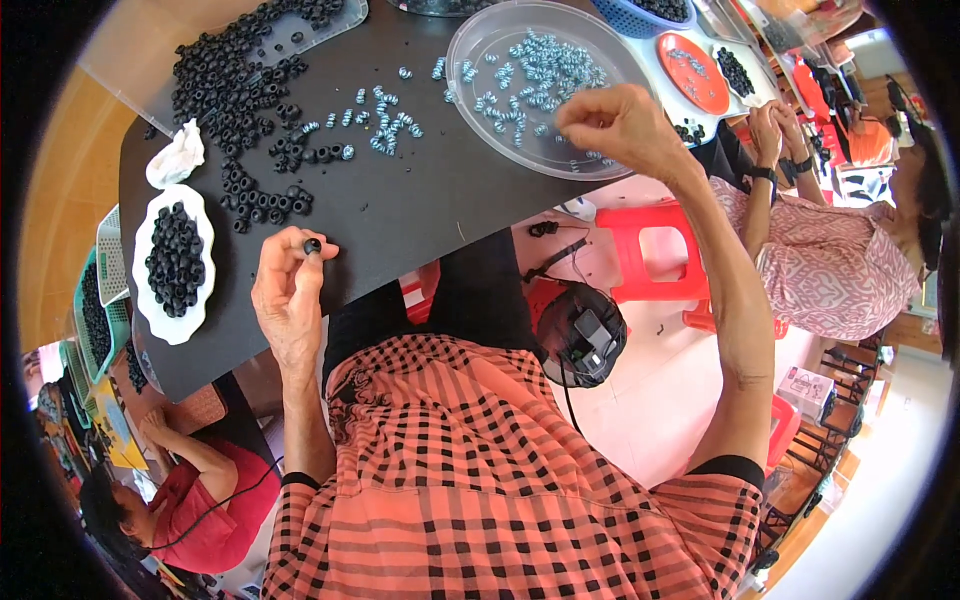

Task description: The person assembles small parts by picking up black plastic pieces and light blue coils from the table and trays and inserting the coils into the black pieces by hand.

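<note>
My left hand (287,300) is closed near the table's front edge, pinching a small round black plastic piece (312,246) between thumb and finger. Over the near right rim of a round clear tray (480,115), my right hand (625,130) is raised with its fingers curled together; whatever they may hold is hidden. Many small silvery-blue coiled springs (555,70) lie in that tray. More loose springs (390,125) are scattered on the dark table (400,205) to its left. A large spread of black hollow plastic pieces (235,115) covers the table's far left.
Left of my left hand stands a white scalloped dish (146,285) of black pieces, with a crumpled white cloth (176,155) behind it. A clear bin (345,22) lies at the far left. Right are a red plate (692,75), a red stool (650,250) and another person's hands (775,130).
</note>
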Action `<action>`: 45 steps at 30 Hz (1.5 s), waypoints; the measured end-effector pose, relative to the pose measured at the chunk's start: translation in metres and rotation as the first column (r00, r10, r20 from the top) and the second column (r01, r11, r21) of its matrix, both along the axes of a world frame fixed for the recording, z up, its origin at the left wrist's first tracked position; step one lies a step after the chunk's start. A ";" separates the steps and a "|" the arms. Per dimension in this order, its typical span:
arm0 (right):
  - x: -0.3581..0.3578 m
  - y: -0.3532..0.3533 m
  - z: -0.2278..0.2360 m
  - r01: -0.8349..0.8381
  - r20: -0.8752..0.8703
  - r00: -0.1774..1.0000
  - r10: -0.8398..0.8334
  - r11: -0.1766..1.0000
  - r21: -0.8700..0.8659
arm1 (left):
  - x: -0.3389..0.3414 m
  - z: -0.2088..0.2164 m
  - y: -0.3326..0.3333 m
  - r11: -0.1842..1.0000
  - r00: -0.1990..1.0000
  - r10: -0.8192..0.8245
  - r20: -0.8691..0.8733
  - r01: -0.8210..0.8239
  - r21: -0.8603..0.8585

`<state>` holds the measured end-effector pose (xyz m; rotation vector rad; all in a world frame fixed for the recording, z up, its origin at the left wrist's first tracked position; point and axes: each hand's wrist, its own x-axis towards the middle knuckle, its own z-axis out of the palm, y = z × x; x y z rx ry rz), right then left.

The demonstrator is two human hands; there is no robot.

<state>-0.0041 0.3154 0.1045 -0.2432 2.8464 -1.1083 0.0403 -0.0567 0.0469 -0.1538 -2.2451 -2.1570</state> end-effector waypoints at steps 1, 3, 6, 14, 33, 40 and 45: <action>0.001 -0.002 -0.002 -0.039 -0.019 0.999 0.040 0.998 0.039 | 0.002 0.003 0.001 1.000 1.000 0.012 0.003 -0.012 -0.016; 0.003 -0.006 -0.006 -0.091 -0.106 0.989 0.108 0.985 0.146 | 0.003 0.004 0.001 0.999 1.000 0.027 0.006 -0.027 -0.029; 0.008 -0.013 -0.008 -0.054 -0.179 0.978 0.102 0.966 0.254 | 0.002 0.002 -0.001 1.000 1.000 0.018 0.005 -0.018 0.002; 0.007 -0.016 -0.006 -0.063 -0.185 0.972 0.148 0.913 0.403 | 0.001 0.004 0.000 1.000 1.000 0.007 0.004 -0.007 -0.010; 0.008 -0.180 -0.018 -0.160 -0.027 0.978 0.206 0.668 -0.727 | 0.001 0.010 0.002 0.925 0.988 -0.123 0.092 0.081 0.370; 0.010 -0.203 -0.031 -0.248 -0.114 0.960 0.254 0.598 -0.762 | -0.004 0.012 0.000 0.925 0.986 -0.155 0.056 0.125 0.358; 0.011 -0.209 -0.037 -0.243 -0.158 0.969 0.191 0.614 -0.751 | -0.003 0.011 -0.002 0.955 0.988 -0.119 0.103 0.085 0.285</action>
